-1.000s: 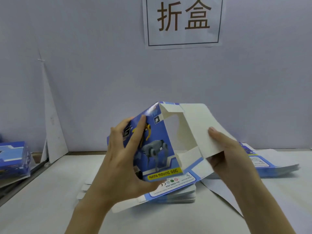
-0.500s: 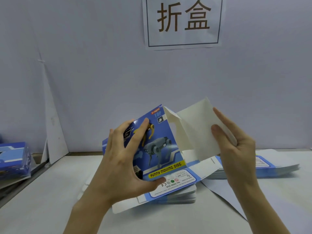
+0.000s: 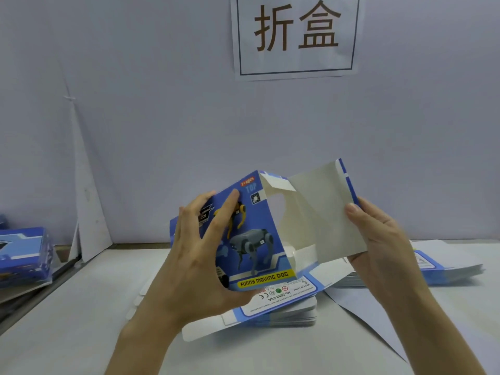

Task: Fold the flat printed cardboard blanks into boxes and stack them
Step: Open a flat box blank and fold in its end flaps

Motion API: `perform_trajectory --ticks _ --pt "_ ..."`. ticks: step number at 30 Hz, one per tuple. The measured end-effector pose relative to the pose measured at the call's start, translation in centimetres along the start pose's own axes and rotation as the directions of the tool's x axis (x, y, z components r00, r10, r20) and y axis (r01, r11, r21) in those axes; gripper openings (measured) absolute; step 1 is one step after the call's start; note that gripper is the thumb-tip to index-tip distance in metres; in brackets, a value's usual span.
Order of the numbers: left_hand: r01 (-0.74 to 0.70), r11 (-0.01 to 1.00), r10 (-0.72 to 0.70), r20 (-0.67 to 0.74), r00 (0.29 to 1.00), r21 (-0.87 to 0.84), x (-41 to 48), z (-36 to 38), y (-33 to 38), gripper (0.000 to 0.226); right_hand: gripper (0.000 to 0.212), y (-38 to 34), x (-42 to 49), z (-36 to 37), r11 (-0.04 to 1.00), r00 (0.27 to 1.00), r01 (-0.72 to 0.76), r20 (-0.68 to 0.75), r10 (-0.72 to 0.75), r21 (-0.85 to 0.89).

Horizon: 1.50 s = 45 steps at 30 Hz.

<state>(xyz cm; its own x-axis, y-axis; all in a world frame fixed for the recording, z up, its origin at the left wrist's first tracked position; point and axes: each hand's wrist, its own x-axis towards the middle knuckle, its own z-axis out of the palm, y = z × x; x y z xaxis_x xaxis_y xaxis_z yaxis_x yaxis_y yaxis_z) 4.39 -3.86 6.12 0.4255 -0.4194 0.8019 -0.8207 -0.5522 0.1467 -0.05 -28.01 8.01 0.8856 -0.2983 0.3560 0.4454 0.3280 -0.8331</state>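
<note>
A half-formed blue box printed with a robot dog and "FUNNY MOVING DOG" is held above the table. My left hand grips its printed front panel, fingers spread over the face and thumb underneath. My right hand pinches the right edge of the large white inner panel, which stands swung outward. A stack of flat blanks lies on the table directly under the box. A second pile of blanks lies at the right, behind my right hand.
Finished blue boxes sit stacked at the far left on a lower ledge. A white cardboard wedge leans against the back wall. A sheet of paper lies on the white table at the right.
The box has been turned and opened wider. My right hand moved from pressing the white flap to pinching its outer edge, drawing the panel out to the right.
</note>
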Motion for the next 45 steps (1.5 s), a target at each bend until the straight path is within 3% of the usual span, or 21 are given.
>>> perform_trajectory --ticks 10,15,20,22,25,29,40,45 --pt "-0.019 0.999 0.017 0.035 0.999 0.041 0.1 0.8 0.4 0.112 0.021 -0.1 -0.3 0.1 0.996 0.978 0.036 -0.203 -0.051 -0.077" --pt "-0.014 0.994 0.008 0.058 0.998 0.106 0.0 1.1 0.4 0.116 0.019 -0.2 -0.3 0.5 0.999 0.989 -0.001 -0.15 -0.005 -0.037" --pt "0.013 0.992 -0.018 0.037 0.999 0.127 0.2 0.9 0.7 0.113 0.017 0.5 -0.2 0.5 0.979 0.964 0.094 -0.229 -0.134 -0.179" --pt "0.0 0.981 -0.004 0.019 1.0 0.194 0.2 1.2 0.8 0.112 0.02 0.7 -0.5 1.0 0.963 0.963 0.148 -0.187 -0.192 -0.226" --pt "0.038 0.973 -0.043 0.018 0.999 0.229 0.2 1.4 1.4 0.109 0.026 1.2 -1.2 2.5 0.921 0.962 0.266 0.016 -0.273 -0.285" --pt "0.064 0.968 -0.067 0.005 0.998 0.243 0.1 1.4 1.6 0.108 0.037 2.4 -2.1 4.0 0.886 0.935 0.327 0.247 -0.253 -0.33" --pt "0.083 0.982 -0.086 0.012 0.996 0.17 0.1 1.7 1.7 0.105 0.047 2.2 -2.2 3.6 0.842 0.916 0.365 0.314 -0.25 -0.396" --pt "0.088 0.98 -0.089 -0.006 0.996 0.178 0.0 2.0 1.7 0.108 0.043 2.1 -2.2 3.6 0.816 0.932 0.346 0.273 -0.239 -0.463"
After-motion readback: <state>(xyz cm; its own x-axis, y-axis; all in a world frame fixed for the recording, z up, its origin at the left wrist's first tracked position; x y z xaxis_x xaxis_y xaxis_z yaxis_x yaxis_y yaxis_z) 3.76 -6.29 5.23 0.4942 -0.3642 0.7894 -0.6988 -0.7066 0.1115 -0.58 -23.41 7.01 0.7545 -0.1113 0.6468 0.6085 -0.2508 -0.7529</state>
